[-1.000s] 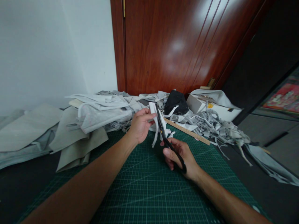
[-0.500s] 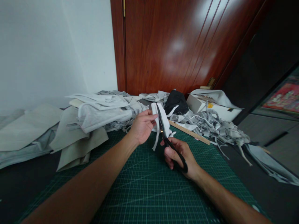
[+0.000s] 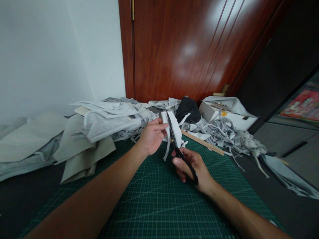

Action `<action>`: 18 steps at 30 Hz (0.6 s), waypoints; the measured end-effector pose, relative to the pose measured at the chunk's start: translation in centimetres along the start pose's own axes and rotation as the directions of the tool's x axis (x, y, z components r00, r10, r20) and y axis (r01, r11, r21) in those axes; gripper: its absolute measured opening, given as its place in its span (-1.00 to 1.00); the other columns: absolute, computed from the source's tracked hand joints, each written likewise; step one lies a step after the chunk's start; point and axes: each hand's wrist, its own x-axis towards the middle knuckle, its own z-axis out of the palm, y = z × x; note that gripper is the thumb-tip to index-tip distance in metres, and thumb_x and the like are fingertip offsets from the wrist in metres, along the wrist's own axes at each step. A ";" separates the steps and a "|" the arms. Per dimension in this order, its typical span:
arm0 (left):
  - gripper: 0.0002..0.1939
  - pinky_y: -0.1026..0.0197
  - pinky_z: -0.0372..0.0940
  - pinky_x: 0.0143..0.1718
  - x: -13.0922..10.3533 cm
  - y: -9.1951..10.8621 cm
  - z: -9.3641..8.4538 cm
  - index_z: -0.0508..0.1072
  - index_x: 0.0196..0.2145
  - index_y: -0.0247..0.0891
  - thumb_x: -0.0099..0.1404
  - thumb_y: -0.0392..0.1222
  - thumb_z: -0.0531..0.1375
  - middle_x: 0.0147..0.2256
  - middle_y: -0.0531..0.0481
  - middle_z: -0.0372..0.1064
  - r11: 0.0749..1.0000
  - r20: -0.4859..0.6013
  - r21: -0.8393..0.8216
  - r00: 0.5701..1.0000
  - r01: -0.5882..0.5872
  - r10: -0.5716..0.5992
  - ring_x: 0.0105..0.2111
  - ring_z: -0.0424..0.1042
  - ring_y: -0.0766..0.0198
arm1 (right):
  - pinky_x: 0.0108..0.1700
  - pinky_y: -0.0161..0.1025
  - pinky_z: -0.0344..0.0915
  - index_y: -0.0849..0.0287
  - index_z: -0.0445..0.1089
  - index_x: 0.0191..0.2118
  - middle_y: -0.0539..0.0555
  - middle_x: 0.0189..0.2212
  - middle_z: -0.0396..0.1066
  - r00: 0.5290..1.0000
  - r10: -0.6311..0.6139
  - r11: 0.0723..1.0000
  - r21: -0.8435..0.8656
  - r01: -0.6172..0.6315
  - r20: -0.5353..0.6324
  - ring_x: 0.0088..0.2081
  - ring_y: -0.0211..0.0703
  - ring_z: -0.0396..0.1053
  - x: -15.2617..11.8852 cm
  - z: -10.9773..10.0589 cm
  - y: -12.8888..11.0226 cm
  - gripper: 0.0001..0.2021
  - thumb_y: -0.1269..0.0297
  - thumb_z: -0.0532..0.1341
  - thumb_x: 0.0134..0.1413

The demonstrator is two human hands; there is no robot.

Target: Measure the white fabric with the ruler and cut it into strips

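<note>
My left hand (image 3: 152, 136) pinches the left side of a small piece of white fabric (image 3: 175, 127), held above the cutting mat. White ties or narrow strips (image 3: 166, 151) dangle from the fabric's lower edge, and another sticks out on its right. Black-handled scissors (image 3: 183, 157) are in my right hand (image 3: 193, 166), thumb and fingers through or around the handles. Their dark blades lie lengthwise along the fabric, points away from me, close beside my left fingertips. The blades look nearly closed; whether the fabric is between them I cannot tell.
A green gridded cutting mat (image 3: 149, 199) lies below. Grey and white fabric pieces (image 3: 112, 119) are heaped at left. A wooden ruler (image 3: 203, 142), tangled grey strips (image 3: 229, 132), a black cloth bundle (image 3: 188, 109) and a white box (image 3: 231, 116) stand right, before a wooden door (image 3: 179, 49).
The scissors' handles have closed slightly, and my right hand has shifted a little left. My left hand keeps its pinch on the fabric almost unmoved.
</note>
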 end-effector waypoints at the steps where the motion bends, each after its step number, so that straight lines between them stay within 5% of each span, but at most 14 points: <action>1: -0.89 0.16 0.37 -0.16 0.0 0.0 0.0 0.49 -0.42 -0.34 0.10 -0.44 0.33 -0.37 -0.07 0.56 1.000 -0.001 0.001 1.000 0.005 -0.005 -0.35 0.53 0.22 | -0.67 -0.40 0.09 0.16 0.35 -0.16 -0.23 -0.70 0.19 1.000 0.002 1.000 -0.011 -0.002 0.000 -0.72 -0.39 0.09 0.0 0.0 -0.1 -0.51 -0.16 0.43 0.12; 18: -0.89 0.14 0.33 -0.16 -0.3 -0.7 0.0 0.47 -0.43 -0.31 0.08 -0.43 0.32 -0.40 -0.01 0.47 0.998 0.060 0.040 0.997 0.038 -0.040 -0.34 0.48 0.22 | -0.68 -0.38 0.12 0.15 0.35 -0.19 -0.21 -0.64 0.20 0.999 -0.014 0.999 0.044 0.016 -0.048 -0.70 -0.38 0.13 0.0 0.1 -0.1 -0.48 -0.19 0.46 0.05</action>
